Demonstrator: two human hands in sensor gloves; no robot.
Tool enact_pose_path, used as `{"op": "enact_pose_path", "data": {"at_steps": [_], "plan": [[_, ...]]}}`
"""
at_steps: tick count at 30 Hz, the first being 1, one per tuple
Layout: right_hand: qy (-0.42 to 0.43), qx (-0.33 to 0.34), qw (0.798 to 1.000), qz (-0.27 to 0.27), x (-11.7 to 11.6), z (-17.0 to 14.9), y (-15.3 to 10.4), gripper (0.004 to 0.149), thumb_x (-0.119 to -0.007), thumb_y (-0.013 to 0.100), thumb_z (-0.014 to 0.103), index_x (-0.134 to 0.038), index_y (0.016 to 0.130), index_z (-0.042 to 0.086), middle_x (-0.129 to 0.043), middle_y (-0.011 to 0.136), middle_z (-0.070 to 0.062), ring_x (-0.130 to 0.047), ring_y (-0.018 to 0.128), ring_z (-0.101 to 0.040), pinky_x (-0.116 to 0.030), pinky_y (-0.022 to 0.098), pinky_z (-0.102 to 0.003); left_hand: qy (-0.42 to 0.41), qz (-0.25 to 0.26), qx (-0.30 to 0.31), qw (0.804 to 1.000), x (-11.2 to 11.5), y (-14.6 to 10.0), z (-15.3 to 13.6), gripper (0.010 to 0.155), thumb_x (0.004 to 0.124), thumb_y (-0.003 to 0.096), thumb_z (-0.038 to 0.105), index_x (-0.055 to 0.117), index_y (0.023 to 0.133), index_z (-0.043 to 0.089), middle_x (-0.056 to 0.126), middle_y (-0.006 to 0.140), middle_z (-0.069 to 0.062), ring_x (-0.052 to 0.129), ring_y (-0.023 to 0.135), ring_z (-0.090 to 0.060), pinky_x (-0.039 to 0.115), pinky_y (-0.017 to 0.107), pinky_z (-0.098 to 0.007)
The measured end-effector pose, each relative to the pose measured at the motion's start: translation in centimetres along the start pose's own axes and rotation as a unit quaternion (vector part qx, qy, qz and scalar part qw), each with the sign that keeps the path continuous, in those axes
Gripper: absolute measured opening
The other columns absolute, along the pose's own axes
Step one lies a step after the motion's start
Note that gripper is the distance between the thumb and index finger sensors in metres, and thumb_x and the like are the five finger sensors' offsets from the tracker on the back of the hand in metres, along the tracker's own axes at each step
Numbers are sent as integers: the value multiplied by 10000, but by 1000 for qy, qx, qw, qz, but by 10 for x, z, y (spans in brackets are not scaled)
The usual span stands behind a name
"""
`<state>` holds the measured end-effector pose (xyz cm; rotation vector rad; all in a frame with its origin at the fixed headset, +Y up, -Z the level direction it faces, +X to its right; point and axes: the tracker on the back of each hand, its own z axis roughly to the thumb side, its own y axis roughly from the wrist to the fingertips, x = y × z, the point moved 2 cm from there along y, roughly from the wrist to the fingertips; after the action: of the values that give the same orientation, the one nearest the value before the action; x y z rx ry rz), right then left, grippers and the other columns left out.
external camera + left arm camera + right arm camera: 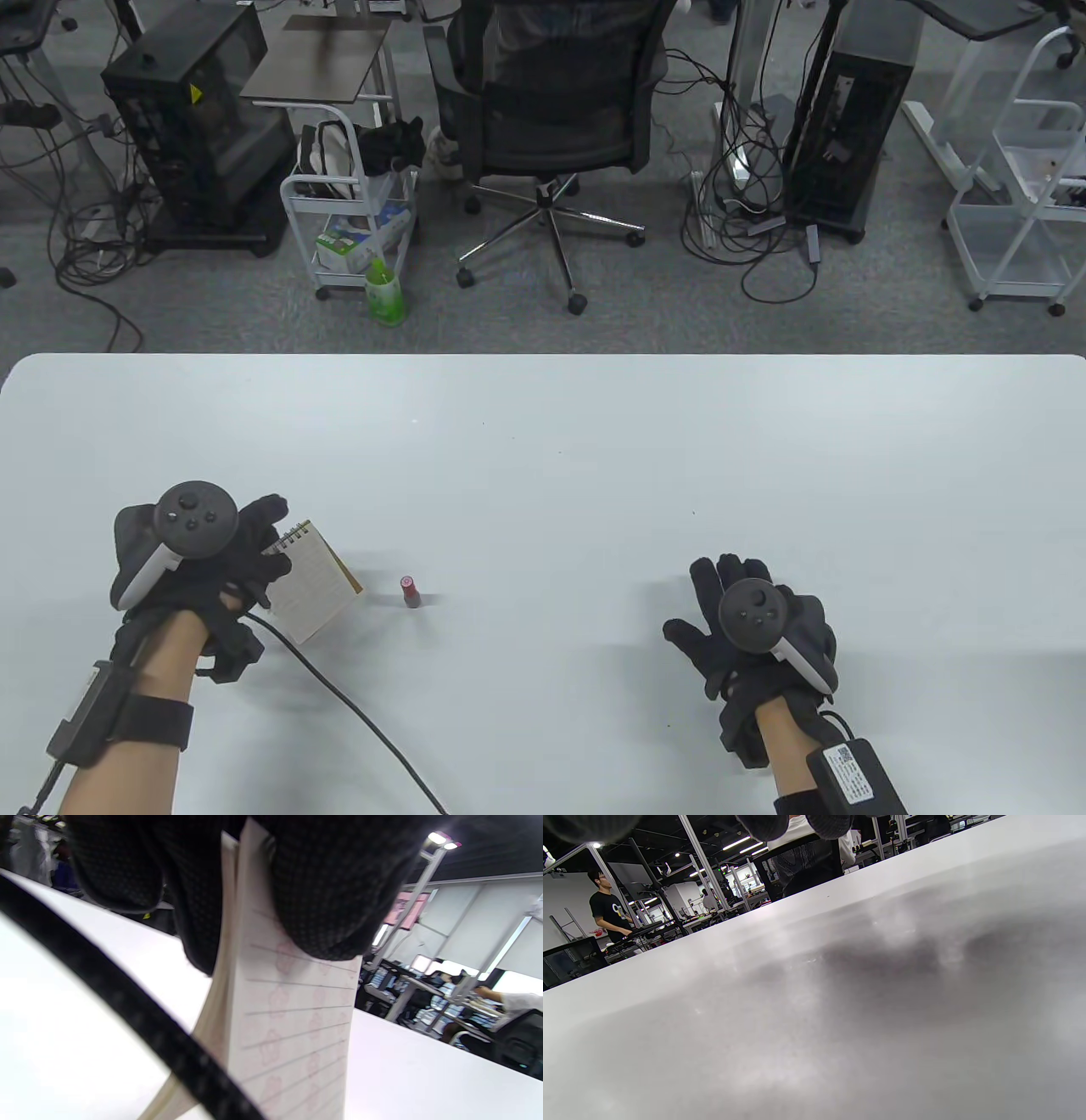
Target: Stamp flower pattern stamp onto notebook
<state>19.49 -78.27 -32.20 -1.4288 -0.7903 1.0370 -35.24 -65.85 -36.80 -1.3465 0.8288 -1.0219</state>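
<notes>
My left hand grips a small spiral notebook by its bound end, at the table's left front. In the left wrist view its lined page shows faint pink flower prints and hangs down from my gloved fingers. A small red stamp stands upright on the table just right of the notebook, untouched. My right hand lies flat on the table at the right front, fingers spread and empty. In the right wrist view only its fingertips show above bare table.
A black cable runs from my left wrist across the table's front; it also crosses the left wrist view. The white table stretches away beyond both hands. An office chair and a cart stand past its far edge.
</notes>
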Motion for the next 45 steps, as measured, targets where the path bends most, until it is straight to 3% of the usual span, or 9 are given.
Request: {"op": "enact_pose_path", "data": {"at_steps": [5,11,14,21,25,30,33,38,45], "plan": [[17,3,1000,-3,4,2,-3,851,-638,360,648,-356,1064,260,-229,1097,-171,-179,1039,-485,-185,685,-705,12,-10,91,996,-11,-17,62,702,946,334,311,670,961,159,859,804,-18,1069,496,-178,781,553,-569],[16,11,1000,-1,4,7,-4,849,-639,362,647,-357,1064,261,-228,1098,-173,-180,1040,-486,-185,686,-705,-13,-47,177,983,6,-31,130,699,941,339,316,671,964,160,856,810,-22,1065,501,-175,778,559,-570],[17,14,1000,1,4,8,-4,849,-639,362,646,-357,1064,261,-227,1099,-171,-179,1041,-485,-184,686,-705,-25,-104,222,969,32,-35,162,690,937,343,321,677,962,167,856,812,-18,1064,505,-172,778,562,-567],[18,20,1000,1,4,8,-5,847,-640,363,646,-361,1063,260,-228,1098,-171,-200,1039,-486,-195,688,-706,-80,-204,287,933,97,-45,203,683,930,348,330,679,961,165,855,812,-20,1065,504,-169,784,556,-562],[25,25,999,2,4,8,-4,846,-645,364,641,-362,1064,260,-225,1099,-170,-201,1041,-482,-192,689,-706,-102,-247,274,924,126,-41,205,681,922,356,326,670,967,162,847,821,-26,1060,511,-174,779,555,-568],[22,23,999,4,4,6,-3,844,-645,364,641,-364,1063,261,-225,1099,-169,-201,1041,-484,-192,689,-706,-93,-258,226,935,155,-19,189,677,911,362,315,661,967,142,836,821,-47,1051,512,-185,770,545,-579],[20,21,1000,6,3,5,-3,843,-646,364,641,-366,1063,260,-226,1099,-168,-202,1041,-484,-194,689,-706,-84,-249,211,942,162,-8,184,669,905,368,290,658,969,133,824,832,-66,1033,530,-220,740,545,-604],[17,18,1000,12,1,3,-1,843,-646,365,639,-365,1063,260,-227,1099,-170,-202,1041,-484,-193,689,-706,10,-187,197,962,167,2,185,658,886,377,271,643,977,152,802,862,-59,1001,597,-261,718,552,-615],[11,18,1000,18,0,5,-1,842,-646,366,639,-366,1064,260,-228,1099,-169,-202,1040,-487,-195,687,-707,67,-153,186,968,177,3,188,682,848,407,293,565,1013,158,706,968,-110,871,791,-375,633,599,-654]]}}
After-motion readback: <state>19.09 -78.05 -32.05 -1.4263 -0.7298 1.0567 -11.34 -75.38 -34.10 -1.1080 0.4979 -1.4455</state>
